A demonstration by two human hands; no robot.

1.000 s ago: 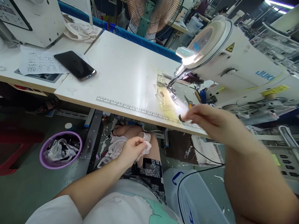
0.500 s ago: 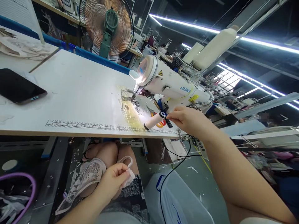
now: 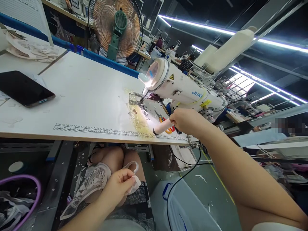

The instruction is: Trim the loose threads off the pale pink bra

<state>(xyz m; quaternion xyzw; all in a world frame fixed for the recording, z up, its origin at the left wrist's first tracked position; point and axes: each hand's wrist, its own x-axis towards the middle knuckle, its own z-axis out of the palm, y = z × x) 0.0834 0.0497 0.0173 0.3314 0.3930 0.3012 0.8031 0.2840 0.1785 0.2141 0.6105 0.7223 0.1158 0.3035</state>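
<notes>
Pink roll (image 3: 162, 127) gripped by the right hand (image 3: 184, 121), jutting to its left over the tabletop (image 3: 96, 99).
Its upper black end, visible before, is now covered, so both hands are occupied: left hand (image 3: 121, 183) pinching white fabric (image 3: 135, 186).

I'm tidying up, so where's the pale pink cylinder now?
The pale pink cylinder is just right of centre in the head view, held by the right hand beside the orange-handled scissors.
</notes>
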